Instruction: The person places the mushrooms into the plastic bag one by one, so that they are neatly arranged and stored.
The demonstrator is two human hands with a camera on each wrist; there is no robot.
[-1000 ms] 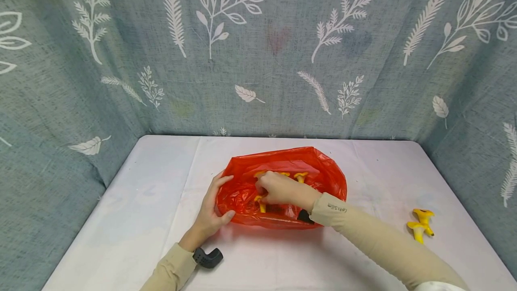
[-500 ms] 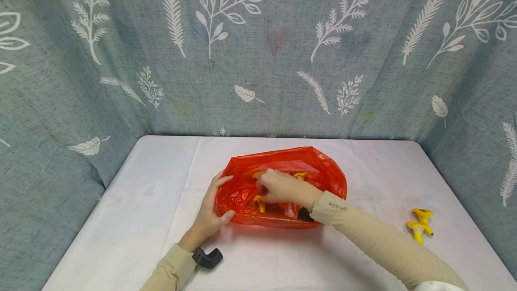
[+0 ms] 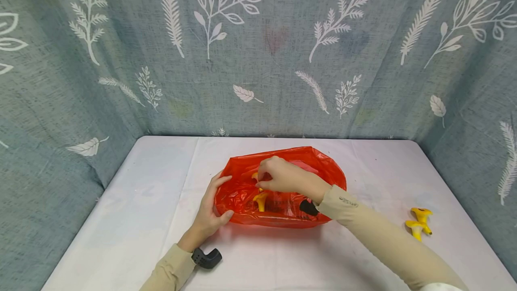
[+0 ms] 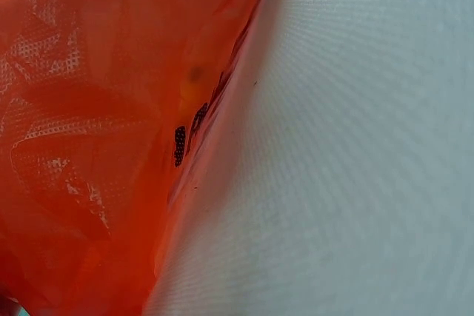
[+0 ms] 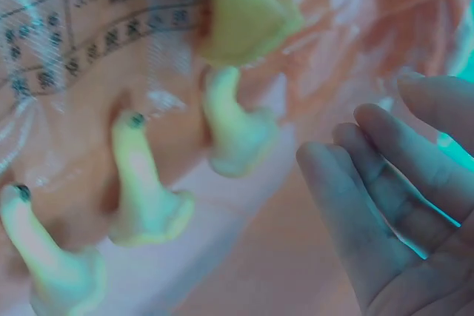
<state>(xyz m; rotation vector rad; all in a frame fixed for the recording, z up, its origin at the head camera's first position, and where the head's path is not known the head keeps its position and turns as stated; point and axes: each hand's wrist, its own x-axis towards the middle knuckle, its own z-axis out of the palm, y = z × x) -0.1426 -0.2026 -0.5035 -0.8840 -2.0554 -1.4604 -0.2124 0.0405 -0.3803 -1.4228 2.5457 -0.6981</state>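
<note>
Red plastic bag (image 3: pixel 282 187) lies open near the middle of the white table (image 3: pixel 141 201), its mouth turned up and toward the person, its long axis running left to right across the table. Several yellow mushrooms (image 5: pixel 148 205) already sit inside it; the right wrist view shows four in a loose row on the bag's floor, lying on their sides with the flared caps toward the lower right of that view and the dark-tipped stems slanting up and to the left, and one more (image 3: pixel 260 201) shows in the head view under the raised hand. Two yellow mushrooms (image 3: pixel 419 226) remain outside on the table, well apart from the bag at the far right, so the filling looks mostly done with that pair left to go. The left hand (image 3: pixel 210 212) cups the bag's left end, thumb under the near edge and fingers curved round the plastic, holding it in place. The right hand (image 3: pixel 282 178) hovers over the bag's opening; its wrist camera shows the fingers (image 5: pixel 385 205) straight and relaxed with nothing in them. A small black L-shaped piece (image 3: pixel 207 257) sits at the left wrist, resting near the table's front edge. Behind the table hangs a grey-blue curtain (image 3: pixel 258 48) printed with white leaves
</note>
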